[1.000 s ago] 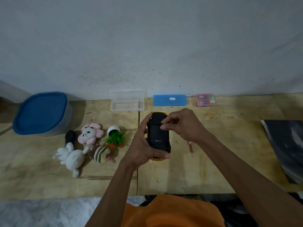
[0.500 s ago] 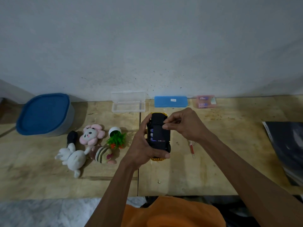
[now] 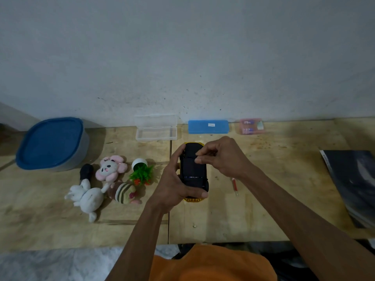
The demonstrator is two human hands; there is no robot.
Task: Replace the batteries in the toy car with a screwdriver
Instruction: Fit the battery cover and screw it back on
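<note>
The toy car (image 3: pixel 193 175) is upside down over the table, its black underside facing me and its yellow body showing at both ends. My left hand (image 3: pixel 174 185) grips it around the left side and near end. My right hand (image 3: pixel 221 157) has curled fingers on the far part of the underside, where thumb and fingertips pinch the black battery cover (image 3: pixel 191 165). A thin bright strip shows across the underside near its lower end. The red screwdriver (image 3: pixel 235 185) lies on the table right of the car. A pink battery pack (image 3: pixel 251 126) sits by the wall.
A small screw (image 3: pixel 194 226) lies near the table's front edge. Plush toys (image 3: pixel 89 195) and a little potted plant (image 3: pixel 141 173) lie left of the car. A blue-lidded tub (image 3: pixel 50 142), a clear case (image 3: pixel 156 128) and a blue case (image 3: pixel 208 126) stand at the back. Dark book (image 3: pixel 353 183) at right.
Half a second ago, coloured battery ends showed on the left of the underside; now black cover hides them, leaving only a thin strip. My right fingers shifted slightly on the cover.
</note>
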